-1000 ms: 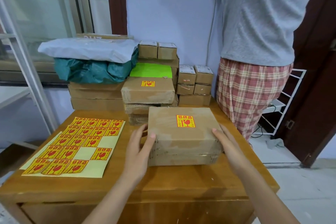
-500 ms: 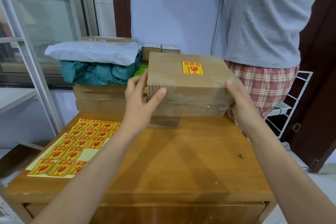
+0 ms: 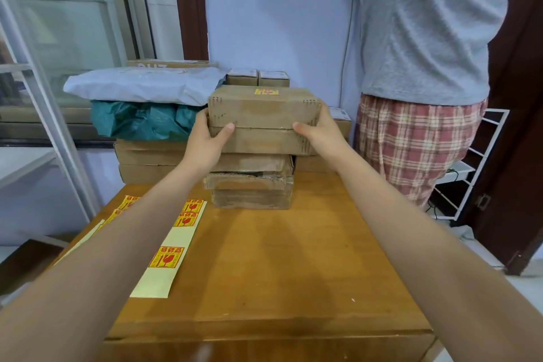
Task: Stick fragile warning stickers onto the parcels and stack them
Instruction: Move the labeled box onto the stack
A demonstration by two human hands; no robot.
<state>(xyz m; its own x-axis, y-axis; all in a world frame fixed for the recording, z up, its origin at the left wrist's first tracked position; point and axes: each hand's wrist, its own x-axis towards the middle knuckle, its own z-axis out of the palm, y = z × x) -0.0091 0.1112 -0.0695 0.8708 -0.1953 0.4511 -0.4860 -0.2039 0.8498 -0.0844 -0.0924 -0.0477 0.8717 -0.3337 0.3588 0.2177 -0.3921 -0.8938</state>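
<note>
A brown cardboard parcel (image 3: 263,119) with a yellow-and-red fragile sticker (image 3: 266,92) on its top sits on the stack of parcels (image 3: 251,185) at the table's far edge. My left hand (image 3: 207,138) grips its left end, thumb on the front face. My right hand (image 3: 318,132) grips its right end the same way. A pale backing sheet with fragile stickers (image 3: 173,236) lies on the table's left side, partly hidden under my left forearm.
Flat boxes (image 3: 147,159) topped by a teal bag (image 3: 138,120) and a white mailer (image 3: 141,84) stand behind the wooden table (image 3: 279,273). Small boxes (image 3: 258,77) line the wall. A person in a grey shirt and plaid shorts (image 3: 411,141) stands at the right, by a white wire rack (image 3: 476,164).
Both hands lifted the stickered parcel off the table, carried it away from me and set it down onto the stack at the far edge.
</note>
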